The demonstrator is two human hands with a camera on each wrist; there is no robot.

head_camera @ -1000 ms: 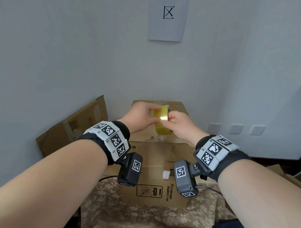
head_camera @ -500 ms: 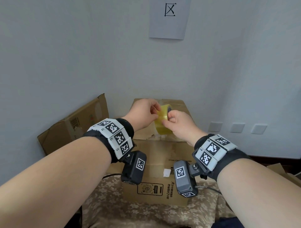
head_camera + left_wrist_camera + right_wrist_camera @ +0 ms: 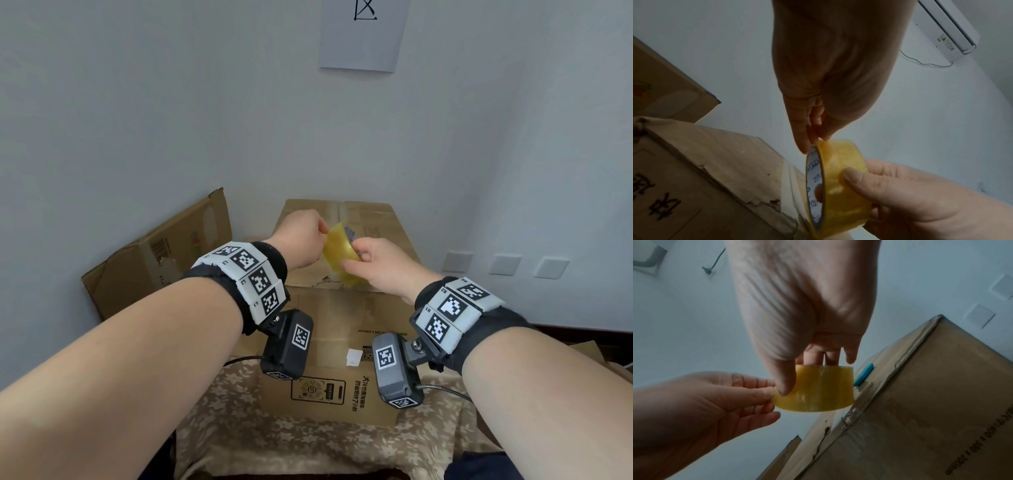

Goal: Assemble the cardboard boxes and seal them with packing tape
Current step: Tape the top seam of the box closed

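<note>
I see a glossy, translucent yellow plastic tape roll (image 3: 339, 258). The matt cardboard box (image 3: 346, 329) looks rough, its edges torn. Floral cloth (image 3: 239, 421) lies beneath.

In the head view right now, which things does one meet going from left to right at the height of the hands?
Flattened cardboard box leaning on the wall → left hand → tape roll → right hand → three wall plates.
</note>
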